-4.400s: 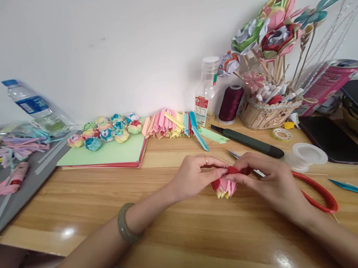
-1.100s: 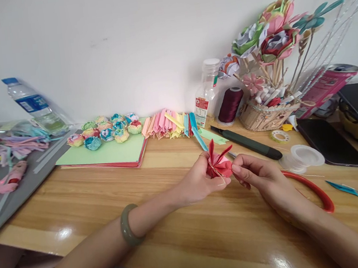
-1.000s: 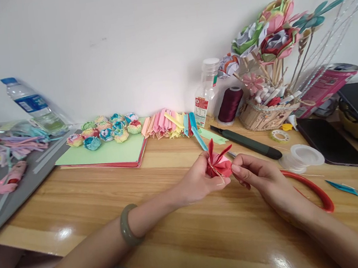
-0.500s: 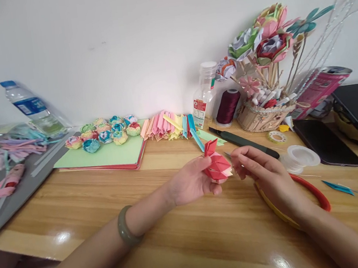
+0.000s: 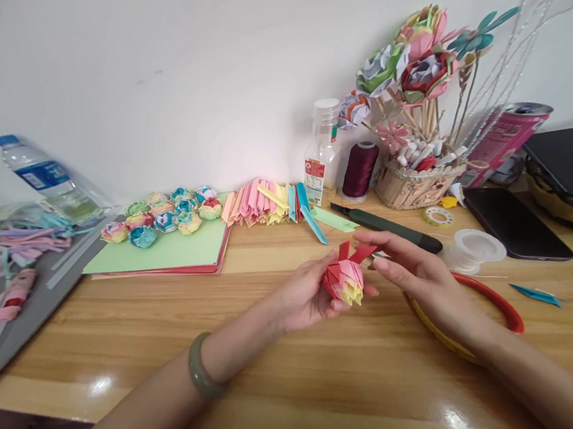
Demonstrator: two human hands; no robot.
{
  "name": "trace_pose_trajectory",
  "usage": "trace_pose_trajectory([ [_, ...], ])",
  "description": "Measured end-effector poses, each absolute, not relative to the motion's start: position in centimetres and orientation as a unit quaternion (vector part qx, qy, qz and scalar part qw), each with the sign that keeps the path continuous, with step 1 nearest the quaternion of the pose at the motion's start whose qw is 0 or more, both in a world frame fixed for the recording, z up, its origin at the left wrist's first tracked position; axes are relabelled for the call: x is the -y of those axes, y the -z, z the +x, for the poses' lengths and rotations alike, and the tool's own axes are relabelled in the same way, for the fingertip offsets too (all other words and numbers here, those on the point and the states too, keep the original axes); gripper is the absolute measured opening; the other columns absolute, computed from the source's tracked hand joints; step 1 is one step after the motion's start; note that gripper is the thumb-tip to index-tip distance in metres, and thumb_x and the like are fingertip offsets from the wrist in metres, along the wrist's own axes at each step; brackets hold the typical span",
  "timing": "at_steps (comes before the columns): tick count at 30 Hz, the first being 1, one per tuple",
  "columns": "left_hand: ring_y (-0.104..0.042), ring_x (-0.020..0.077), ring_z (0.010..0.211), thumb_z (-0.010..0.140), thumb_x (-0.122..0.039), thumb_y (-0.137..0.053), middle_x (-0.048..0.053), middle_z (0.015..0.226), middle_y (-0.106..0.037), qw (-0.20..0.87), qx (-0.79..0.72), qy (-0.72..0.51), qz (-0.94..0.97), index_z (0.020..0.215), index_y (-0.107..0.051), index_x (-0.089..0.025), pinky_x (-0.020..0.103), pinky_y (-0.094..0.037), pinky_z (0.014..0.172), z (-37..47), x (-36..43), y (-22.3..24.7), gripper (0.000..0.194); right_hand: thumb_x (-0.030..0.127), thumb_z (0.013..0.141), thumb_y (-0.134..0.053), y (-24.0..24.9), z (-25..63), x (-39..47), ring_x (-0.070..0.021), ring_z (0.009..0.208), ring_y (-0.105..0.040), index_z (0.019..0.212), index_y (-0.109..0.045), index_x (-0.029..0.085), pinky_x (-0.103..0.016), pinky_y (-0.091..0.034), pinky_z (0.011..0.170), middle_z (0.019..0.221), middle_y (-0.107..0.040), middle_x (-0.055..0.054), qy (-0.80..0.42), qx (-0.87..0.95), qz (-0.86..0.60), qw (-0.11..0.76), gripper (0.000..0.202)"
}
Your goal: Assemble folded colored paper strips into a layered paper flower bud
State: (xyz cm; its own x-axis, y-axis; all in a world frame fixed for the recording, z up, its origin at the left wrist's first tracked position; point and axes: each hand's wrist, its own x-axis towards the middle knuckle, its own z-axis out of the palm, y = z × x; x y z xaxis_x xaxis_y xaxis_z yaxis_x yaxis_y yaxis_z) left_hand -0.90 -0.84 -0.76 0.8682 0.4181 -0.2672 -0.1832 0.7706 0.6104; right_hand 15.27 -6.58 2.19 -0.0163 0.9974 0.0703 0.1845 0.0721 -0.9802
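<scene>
My left hand (image 5: 307, 294) grips a small folded paper flower (image 5: 350, 282) from its left side. The flower has red outer petals, pink ones inside them and yellow tips that point down towards me. Two red strips stick up from its top. From the right, my right hand (image 5: 419, 275) has its thumb and index finger around the tip of the right red strip. A small greyish sliver shows near that thumb, too small to name. The other right fingers are partly hidden. Under my right wrist lies a red and yellow ring-shaped object (image 5: 503, 299).
Finished paper flowers (image 5: 165, 221) sit on green paper (image 5: 166, 253). Beside them stand folded strips (image 5: 258, 202), a glass bottle (image 5: 315, 162), purple thread (image 5: 361, 172) and a flower basket (image 5: 408, 185). A dark-handled cutter (image 5: 392, 226), a clear spool (image 5: 478, 246) and a phone (image 5: 520, 224) lie right.
The flower has turned in my left hand, so its yellow tips now face down towards me. My right fingers have moved up and closed at a red strip.
</scene>
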Motion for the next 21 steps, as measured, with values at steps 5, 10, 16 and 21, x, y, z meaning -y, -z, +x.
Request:
trace_pose_trajectory([
  [5,-0.060,0.0126,0.052,0.084,-0.048,-0.045,0.005,0.069,-0.064,0.857,-0.294,-0.165,0.390,0.096,-0.056,-0.013,0.021,-0.044,0.044,-0.7,1.7,0.8,0.038,0.038,0.078,-0.060,-1.9,15.2,6.4,-0.0139,0.065,-0.053,0.076,-0.064,0.020,-0.026,-0.044,0.060,0.074,-0.059,-0.001,-0.471,0.588,-0.495,0.433,0.018],
  [10,-0.061,0.0120,0.062,0.083,-0.041,-0.049,0.005,0.080,-0.062,0.758,-0.382,-0.242,0.469,0.085,-0.055,-0.014,0.026,-0.049,0.055,-0.5,1.8,0.3,0.027,0.040,0.077,-0.059,-0.7,15.5,6.1,-0.0131,0.059,-0.052,0.077,-0.063,0.017,-0.026,-0.043,0.054,0.071,-0.059,-0.002,-0.406,0.577,-0.551,0.446,0.023],
  [16,-0.058,0.0167,0.090,0.068,-0.026,-0.068,0.007,0.097,-0.061,0.658,-0.320,-0.311,0.607,0.092,-0.057,-0.014,0.031,-0.045,0.082,-0.5,1.8,0.1,0.029,0.030,0.081,-0.054,0.4,15.7,6.3,-0.0130,0.055,-0.049,0.092,-0.064,0.018,-0.027,-0.039,0.050,0.066,-0.053,-0.001,-0.259,0.634,-0.591,0.425,0.019],
  [21,-0.060,0.0135,0.074,0.069,-0.018,-0.064,0.005,0.082,-0.063,0.635,-0.349,-0.313,0.614,0.085,-0.058,-0.012,0.031,-0.047,0.074,-0.6,1.9,0.4,0.018,0.026,0.085,-0.050,0.1,15.5,6.5,-0.0153,0.068,-0.055,0.098,-0.065,0.022,-0.028,-0.044,0.056,0.079,-0.056,-0.004,-0.254,0.687,-0.536,0.420,0.020],
])
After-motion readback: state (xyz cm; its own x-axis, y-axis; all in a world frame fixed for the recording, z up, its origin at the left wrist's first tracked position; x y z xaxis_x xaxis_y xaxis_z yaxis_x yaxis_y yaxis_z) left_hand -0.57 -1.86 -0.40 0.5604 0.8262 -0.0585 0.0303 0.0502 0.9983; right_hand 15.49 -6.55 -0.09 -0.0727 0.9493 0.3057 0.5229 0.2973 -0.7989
